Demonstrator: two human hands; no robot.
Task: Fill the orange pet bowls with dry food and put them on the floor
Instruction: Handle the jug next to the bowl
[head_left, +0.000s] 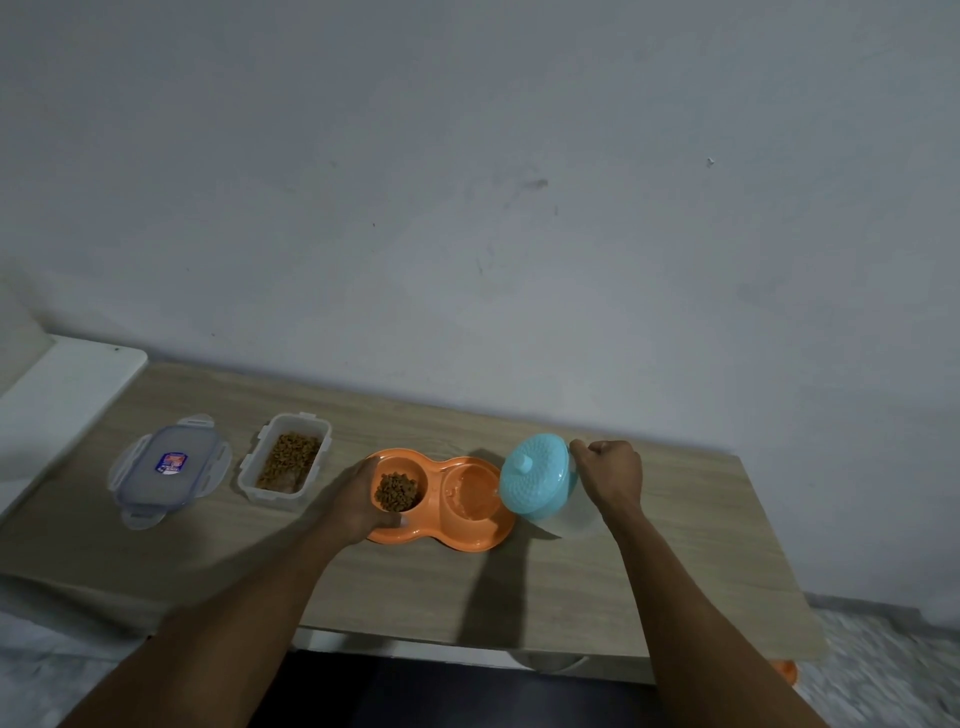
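Note:
An orange double pet bowl (441, 540) sits on the wooden table (675, 561). Its left cup holds brown dry food (397, 491). Its right cup (470, 491) looks wet and shiny, with water in it. My left hand (358, 501) grips the bowl's left rim. My right hand (608, 478) holds a tilted clear jug with a light-blue lid (537, 475), its mouth over the right cup.
A clear plastic container of dry food (285, 457) stands open left of the bowl, and its lid (169, 467) lies further left. A white surface (57, 395) borders the table's left end. A wall runs behind the table. Floor shows at lower right.

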